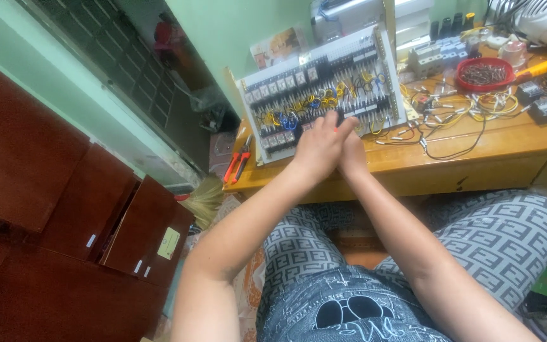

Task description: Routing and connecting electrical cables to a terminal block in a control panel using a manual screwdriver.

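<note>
Bare-armed person wears grey shorts (508, 234) with a geometric pattern and a grey shirt (343, 310) bearing a black print.

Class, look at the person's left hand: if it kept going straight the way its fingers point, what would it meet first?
Most likely the white wiring panel propped on the wooden desk. The left hand points up at its lower rows of wires; depth is unclear, so it may already touch.

White electrical panel (324, 88), tilted on the wooden desk, crowded with relays and yellow-blue wiring
</note>
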